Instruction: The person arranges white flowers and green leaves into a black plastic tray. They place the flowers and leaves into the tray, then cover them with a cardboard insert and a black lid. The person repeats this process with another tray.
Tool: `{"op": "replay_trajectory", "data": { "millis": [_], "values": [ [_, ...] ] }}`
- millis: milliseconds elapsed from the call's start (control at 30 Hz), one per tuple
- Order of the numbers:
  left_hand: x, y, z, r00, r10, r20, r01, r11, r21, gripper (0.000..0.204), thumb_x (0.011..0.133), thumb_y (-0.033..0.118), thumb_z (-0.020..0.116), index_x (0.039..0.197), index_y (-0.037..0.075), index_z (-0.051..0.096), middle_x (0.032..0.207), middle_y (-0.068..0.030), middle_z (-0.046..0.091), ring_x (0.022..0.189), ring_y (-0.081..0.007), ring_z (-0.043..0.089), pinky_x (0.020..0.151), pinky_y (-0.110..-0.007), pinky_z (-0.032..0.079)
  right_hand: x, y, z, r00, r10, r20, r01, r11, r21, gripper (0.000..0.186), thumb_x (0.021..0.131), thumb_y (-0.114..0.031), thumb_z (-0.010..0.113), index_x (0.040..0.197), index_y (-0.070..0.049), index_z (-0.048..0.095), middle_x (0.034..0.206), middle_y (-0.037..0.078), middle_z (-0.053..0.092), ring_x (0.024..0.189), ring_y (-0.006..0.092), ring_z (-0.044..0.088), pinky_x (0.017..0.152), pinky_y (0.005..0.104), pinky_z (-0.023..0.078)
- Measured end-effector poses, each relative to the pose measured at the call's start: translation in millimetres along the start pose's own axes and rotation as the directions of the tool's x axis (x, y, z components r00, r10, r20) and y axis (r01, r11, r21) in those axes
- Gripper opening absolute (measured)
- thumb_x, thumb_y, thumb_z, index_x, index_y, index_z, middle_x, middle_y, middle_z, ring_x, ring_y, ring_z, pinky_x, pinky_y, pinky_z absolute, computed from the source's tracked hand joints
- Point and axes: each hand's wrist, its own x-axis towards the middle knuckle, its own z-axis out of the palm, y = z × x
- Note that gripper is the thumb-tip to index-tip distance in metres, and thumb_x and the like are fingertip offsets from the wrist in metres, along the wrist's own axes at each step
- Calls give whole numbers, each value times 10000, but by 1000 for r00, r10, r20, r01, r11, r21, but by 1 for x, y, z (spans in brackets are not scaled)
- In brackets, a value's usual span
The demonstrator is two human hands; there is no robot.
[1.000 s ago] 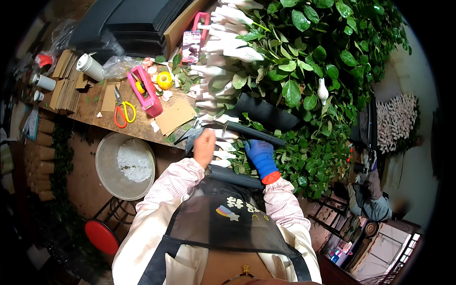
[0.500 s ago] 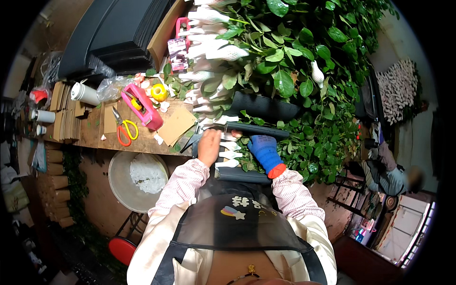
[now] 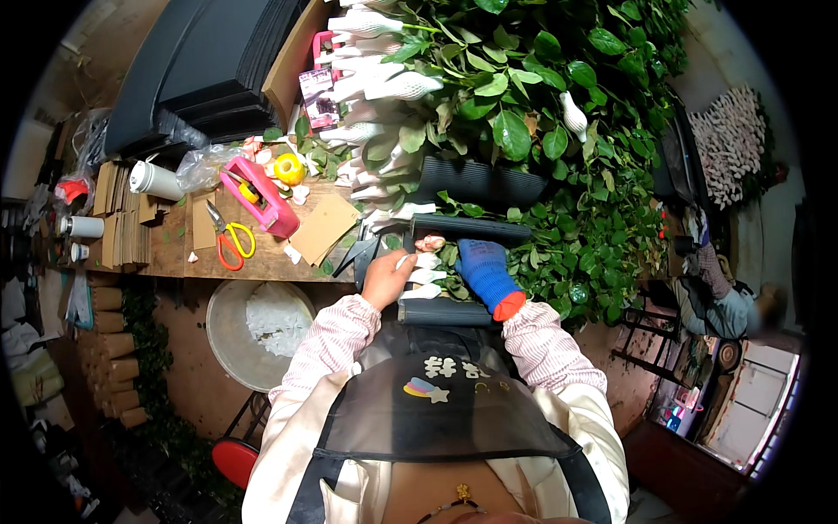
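White-netted rose heads (image 3: 425, 276) lie in a short row in front of me, their leafy stems running right. My bare left hand (image 3: 387, 279) is closed at the left end of the row, its fingertips pinching a white-netted head. Just beyond sits an uncovered peach rose head (image 3: 429, 244). My right hand (image 3: 485, 269), in a blue glove with an orange cuff, is closed over the stems and leaves; its fingertips are partly hidden. Black corrugated boards lie on both sides of the row, a far board (image 3: 476, 229) and a near board (image 3: 445, 313).
A large heap of leafy roses (image 3: 524, 105) with netted heads fills the far side. Left on the bench are scissors (image 3: 230, 237), a pink tape dispenser (image 3: 262, 201), cardboard pieces (image 3: 325, 229) and a white flask (image 3: 155, 178). Below stands a round bin (image 3: 229, 349). A person (image 3: 720, 306) is far right.
My left hand has drawn slightly nearer to me, leaving the peach rose head more exposed. My right hand stays over the stems, nearly still. The whole view has shifted slightly.
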Motion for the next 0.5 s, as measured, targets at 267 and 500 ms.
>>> {"op": "replay_trajectory", "data": {
  "millis": [267,500],
  "values": [
    [-31,-8,-52,960,-75,-270,-22,940,-340,133,937,120,629,845,24,634,754,30,605,684,-52,504,625,-263,431,-40,5,-53,998,49,40,-55,986,157,454,830,-519,707,1166,-216,672,1027,129,727,931,328,700,794,476,545],
    [-31,-5,-20,989,-142,30,141,990,28,440,830,438,793,880,20,664,845,-187,702,816,-319,685,756,-389,520,-56,-10,-41,953,-273,130,274,962,11,377,919,-475,619,1162,-189,652,938,149,738,859,339,715,751,469,550]
  ]
}}
